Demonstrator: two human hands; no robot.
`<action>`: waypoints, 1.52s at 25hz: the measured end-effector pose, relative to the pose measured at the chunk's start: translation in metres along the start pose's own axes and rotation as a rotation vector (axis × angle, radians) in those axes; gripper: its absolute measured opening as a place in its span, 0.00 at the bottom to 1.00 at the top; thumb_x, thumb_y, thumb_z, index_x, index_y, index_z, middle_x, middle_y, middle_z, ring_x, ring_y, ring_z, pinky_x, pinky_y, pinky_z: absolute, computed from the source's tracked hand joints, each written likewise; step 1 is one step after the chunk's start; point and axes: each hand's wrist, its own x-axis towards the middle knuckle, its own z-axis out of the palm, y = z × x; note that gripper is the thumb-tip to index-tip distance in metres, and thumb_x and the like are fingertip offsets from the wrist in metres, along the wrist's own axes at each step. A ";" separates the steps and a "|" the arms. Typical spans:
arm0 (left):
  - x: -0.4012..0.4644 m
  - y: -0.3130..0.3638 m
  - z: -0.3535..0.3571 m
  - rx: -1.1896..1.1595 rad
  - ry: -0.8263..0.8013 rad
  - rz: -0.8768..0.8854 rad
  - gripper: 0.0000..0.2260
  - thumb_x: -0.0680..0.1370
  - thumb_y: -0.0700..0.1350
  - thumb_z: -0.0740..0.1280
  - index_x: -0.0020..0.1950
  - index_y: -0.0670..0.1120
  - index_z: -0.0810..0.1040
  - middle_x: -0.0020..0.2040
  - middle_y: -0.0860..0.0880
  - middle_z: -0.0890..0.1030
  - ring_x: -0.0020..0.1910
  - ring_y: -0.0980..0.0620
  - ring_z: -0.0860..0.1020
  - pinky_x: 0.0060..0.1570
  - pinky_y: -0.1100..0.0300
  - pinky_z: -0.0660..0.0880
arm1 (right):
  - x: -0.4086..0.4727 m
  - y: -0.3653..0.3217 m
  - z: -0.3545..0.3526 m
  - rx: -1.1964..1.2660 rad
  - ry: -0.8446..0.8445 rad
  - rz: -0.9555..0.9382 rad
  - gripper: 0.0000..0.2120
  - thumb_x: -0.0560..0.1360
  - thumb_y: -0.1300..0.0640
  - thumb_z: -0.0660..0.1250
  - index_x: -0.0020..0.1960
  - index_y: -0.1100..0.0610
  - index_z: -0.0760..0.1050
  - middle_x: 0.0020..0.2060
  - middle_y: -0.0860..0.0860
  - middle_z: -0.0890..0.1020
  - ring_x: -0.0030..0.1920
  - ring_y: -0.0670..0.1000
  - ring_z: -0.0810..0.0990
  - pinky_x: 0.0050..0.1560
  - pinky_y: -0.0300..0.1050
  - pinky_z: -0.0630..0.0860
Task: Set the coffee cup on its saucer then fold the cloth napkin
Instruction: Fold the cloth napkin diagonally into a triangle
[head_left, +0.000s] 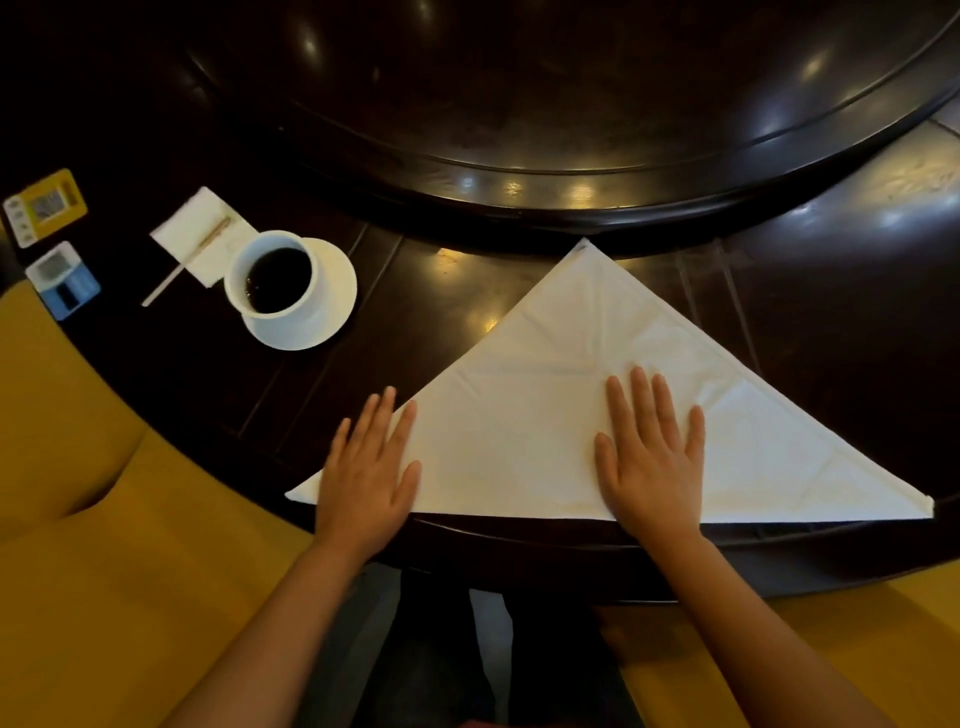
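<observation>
Napkin (545, 415), folded into a white triangle, is pressed flat on the desk (415, 291) by both spread, empty grips, left hand (369, 478) and right hand (652, 467), while the coffee cup (275, 278) is seated on its saucer (332, 306) at ten o'clock.

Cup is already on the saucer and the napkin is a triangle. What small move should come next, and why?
Probably lift the left corner of the napkin toward its far tip: both hands, left hand and right hand, lie flat on it, and the cup sits on the saucer.
</observation>
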 end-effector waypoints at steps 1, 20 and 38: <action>-0.006 -0.011 -0.001 0.012 -0.003 -0.022 0.26 0.80 0.57 0.43 0.76 0.48 0.50 0.76 0.45 0.54 0.75 0.47 0.51 0.71 0.52 0.46 | 0.000 0.000 -0.001 0.003 -0.002 0.002 0.29 0.78 0.43 0.42 0.76 0.50 0.44 0.76 0.52 0.48 0.75 0.51 0.42 0.72 0.57 0.39; 0.056 0.133 0.014 0.029 0.010 0.044 0.33 0.75 0.63 0.49 0.77 0.51 0.51 0.77 0.44 0.52 0.76 0.44 0.48 0.70 0.39 0.48 | 0.128 0.009 -0.033 0.101 -0.060 -0.256 0.27 0.80 0.46 0.50 0.76 0.54 0.48 0.76 0.52 0.50 0.75 0.52 0.43 0.71 0.52 0.38; 0.068 0.197 0.012 0.044 -0.027 0.150 0.35 0.74 0.67 0.41 0.76 0.51 0.50 0.77 0.44 0.52 0.76 0.44 0.50 0.68 0.36 0.46 | -0.021 0.180 -0.099 -0.115 -0.331 0.532 0.22 0.68 0.44 0.71 0.57 0.51 0.71 0.50 0.51 0.74 0.55 0.55 0.72 0.59 0.53 0.64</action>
